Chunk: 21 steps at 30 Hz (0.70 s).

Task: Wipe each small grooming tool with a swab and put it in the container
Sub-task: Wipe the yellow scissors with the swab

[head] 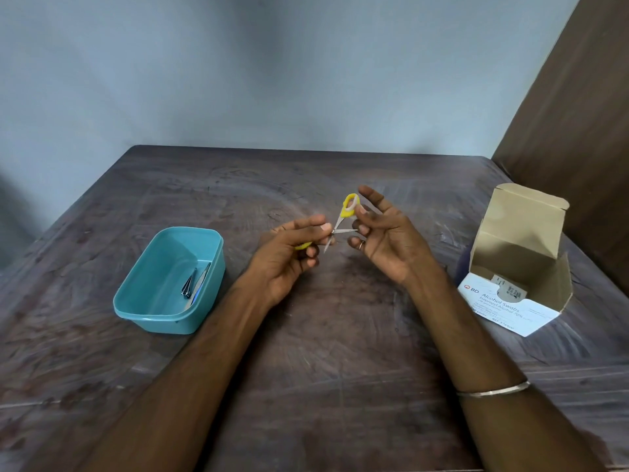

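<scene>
Above the middle of the table (pixel 340 352), one pair of small yellow-handled scissors (pixel 342 222) is held up between my two hands, blades splayed — presumably so each edge can be reached for wiping. My left hand (pixel 289 253) pinches one handle loop and the pivot between curled fingers and thumb; my right hand (pixel 381 233) is loosely spread, its fingertips touching the other loop and a blade tip. I cannot tell whether a swab sits between those fingers. To my left stands one teal container (pixel 143 301), holding what I judge to be two metal tools (pixel 195 281) lying side by side. To my right, one box of alcohol swabs (pixel 517 267) sits open — within easy reach.
</scene>
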Each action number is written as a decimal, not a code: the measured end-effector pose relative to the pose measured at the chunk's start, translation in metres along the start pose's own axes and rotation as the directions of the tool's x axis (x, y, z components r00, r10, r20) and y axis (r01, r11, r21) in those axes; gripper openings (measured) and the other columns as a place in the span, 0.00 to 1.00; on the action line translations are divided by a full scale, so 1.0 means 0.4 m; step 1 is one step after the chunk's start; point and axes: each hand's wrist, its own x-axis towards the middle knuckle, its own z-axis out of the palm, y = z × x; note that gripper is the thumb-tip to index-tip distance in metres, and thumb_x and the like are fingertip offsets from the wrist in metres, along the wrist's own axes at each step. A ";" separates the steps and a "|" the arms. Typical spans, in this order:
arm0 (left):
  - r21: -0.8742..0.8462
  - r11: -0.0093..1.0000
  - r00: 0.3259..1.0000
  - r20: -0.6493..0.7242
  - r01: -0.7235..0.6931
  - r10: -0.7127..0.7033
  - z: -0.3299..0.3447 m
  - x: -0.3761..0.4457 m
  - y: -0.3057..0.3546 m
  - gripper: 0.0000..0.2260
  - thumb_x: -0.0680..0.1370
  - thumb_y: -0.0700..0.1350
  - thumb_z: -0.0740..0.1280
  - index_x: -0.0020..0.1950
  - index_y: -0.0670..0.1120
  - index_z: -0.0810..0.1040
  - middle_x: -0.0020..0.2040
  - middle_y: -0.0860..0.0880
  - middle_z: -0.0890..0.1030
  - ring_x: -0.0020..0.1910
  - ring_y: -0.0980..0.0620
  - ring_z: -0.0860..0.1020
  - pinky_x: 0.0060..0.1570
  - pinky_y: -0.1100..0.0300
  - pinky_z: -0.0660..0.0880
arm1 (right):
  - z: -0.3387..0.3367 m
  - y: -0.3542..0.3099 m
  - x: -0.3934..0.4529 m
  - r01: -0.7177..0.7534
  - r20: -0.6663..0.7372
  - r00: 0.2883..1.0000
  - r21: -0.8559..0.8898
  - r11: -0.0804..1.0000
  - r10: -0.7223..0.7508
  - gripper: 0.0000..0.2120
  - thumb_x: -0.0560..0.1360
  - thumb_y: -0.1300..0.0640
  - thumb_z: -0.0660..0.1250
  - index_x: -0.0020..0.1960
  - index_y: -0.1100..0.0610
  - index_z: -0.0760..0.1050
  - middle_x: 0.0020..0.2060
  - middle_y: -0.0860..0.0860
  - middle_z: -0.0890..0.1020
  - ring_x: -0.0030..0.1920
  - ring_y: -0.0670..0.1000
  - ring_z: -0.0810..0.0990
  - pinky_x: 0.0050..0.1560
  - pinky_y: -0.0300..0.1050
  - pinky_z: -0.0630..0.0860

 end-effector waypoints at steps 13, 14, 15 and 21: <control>-0.102 0.994 0.987 -0.161 -0.046 0.029 -0.019 0.025 0.001 0.03 0.74 0.42 0.74 0.44 0.45 0.81 0.35 0.49 0.82 0.32 0.56 0.81 0.32 0.64 0.79 | 0.003 0.004 -0.001 0.015 -0.059 0.998 -0.150 0.989 -0.024 0.20 0.72 0.75 0.66 0.57 0.55 0.71 0.35 0.49 0.84 0.26 0.46 0.70 0.31 0.41 0.69; -0.114 0.991 0.986 -0.164 -0.063 0.044 -0.020 0.025 0.001 0.03 0.74 0.41 0.73 0.43 0.44 0.80 0.34 0.49 0.83 0.33 0.55 0.83 0.34 0.63 0.80 | 0.003 0.004 -0.001 0.015 -0.054 0.998 -0.167 0.986 -0.024 0.21 0.72 0.76 0.66 0.57 0.55 0.71 0.35 0.50 0.84 0.26 0.46 0.69 0.31 0.41 0.69; -0.129 0.988 0.985 -0.161 -0.082 0.061 -0.020 0.026 0.001 0.03 0.74 0.40 0.73 0.43 0.44 0.80 0.35 0.48 0.83 0.34 0.53 0.84 0.35 0.61 0.81 | 0.003 0.003 -0.001 0.014 -0.052 0.998 -0.187 0.982 -0.025 0.22 0.71 0.76 0.66 0.57 0.55 0.71 0.36 0.50 0.84 0.26 0.47 0.69 0.31 0.42 0.69; -0.017 0.975 0.964 -0.152 -0.221 0.216 -0.011 0.018 -0.003 0.02 0.76 0.37 0.71 0.44 0.41 0.79 0.36 0.44 0.83 0.37 0.46 0.86 0.40 0.56 0.84 | -0.004 -0.010 0.000 0.025 -0.053 0.998 -0.217 0.976 -0.038 0.15 0.69 0.66 0.64 0.55 0.58 0.73 0.34 0.55 0.81 0.26 0.50 0.69 0.32 0.45 0.68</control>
